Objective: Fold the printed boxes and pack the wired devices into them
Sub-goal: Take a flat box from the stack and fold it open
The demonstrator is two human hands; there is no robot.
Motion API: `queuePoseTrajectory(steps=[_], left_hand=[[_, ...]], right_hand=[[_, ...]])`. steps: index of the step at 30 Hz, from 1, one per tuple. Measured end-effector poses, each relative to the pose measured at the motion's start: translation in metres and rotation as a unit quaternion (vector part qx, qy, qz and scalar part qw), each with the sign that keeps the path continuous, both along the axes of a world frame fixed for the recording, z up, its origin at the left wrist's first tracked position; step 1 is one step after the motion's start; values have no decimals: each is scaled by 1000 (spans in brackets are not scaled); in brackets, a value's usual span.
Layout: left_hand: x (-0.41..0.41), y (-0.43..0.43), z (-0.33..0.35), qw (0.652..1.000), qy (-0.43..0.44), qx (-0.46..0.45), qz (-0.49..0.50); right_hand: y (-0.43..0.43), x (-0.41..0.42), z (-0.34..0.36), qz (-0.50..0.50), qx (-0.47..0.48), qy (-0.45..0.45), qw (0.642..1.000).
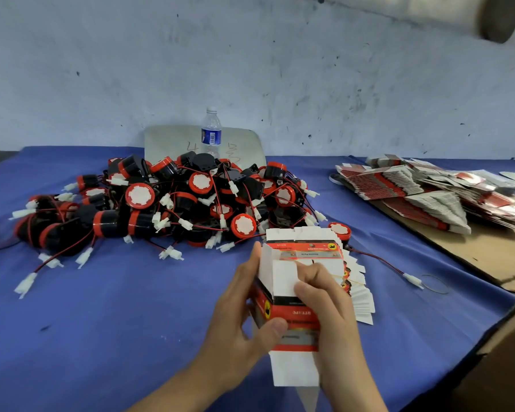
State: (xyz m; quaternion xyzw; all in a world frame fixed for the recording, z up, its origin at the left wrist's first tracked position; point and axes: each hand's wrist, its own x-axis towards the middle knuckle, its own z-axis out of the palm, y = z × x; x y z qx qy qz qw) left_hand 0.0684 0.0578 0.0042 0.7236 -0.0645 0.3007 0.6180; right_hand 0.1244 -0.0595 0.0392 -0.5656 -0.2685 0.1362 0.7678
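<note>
1. Both hands hold one red, black and white printed cardboard box above the near middle of the worktop; the left hand has a narrow grip on it, thumb pressed on the red front panel and fingers wrapped behind its left side.
2. On the other side, the right hand curls round the box's right edge, fingertips pressing a white flap at the open top end, so this grip too is closed on the box.
3. Another white flap hangs from the box's near end, toward the camera.
4. Just behind the held box lies a fanned stack of flat printed box blanks on the blue cloth-covered worktop.
5. Farther back sits a large pile of black-and-red round wired devices with red wires and white plastic connectors, spread across the left and centre of the worktop.
6. One stray device rests just right of the pile, its wire trailing right to a white connector.
7. Beside that connector lies a thin rubber band.
8. At the right, more bundled flat printed boxes are heaped on a brown cardboard sheet.
9. Behind the pile stands a clear plastic water bottle in front of a pale board leaning on the wall.
</note>
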Motion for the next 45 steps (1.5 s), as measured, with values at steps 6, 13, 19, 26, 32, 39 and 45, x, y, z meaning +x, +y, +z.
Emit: queuePoseTrajectory(steps=[6, 13, 19, 26, 32, 39, 45], left_hand=[[0, -1, -3, 994, -50, 96, 33], [-1, 0, -2, 974, -91, 183, 95], [4, 0, -5, 963, -115, 212, 116], [4, 1, -8, 961, -129, 212, 121], [4, 3, -7, 955, -141, 226, 134], [4, 5, -7, 970, -137, 152, 133], [4, 11, 9, 978, 28, -166, 121]], right_hand=[[-9, 1, 6, -25, -51, -64, 996], [-7, 2, 7, -67, -98, -110, 987], [1, -2, 2, -142, -59, -99, 983], [5, -2, 1, -172, -42, -131, 976], [6, -2, 2, -155, -26, -126, 980], [2, 2, 3, -44, -34, -95, 994], [-16, 12, -2, 111, -119, -45, 986]])
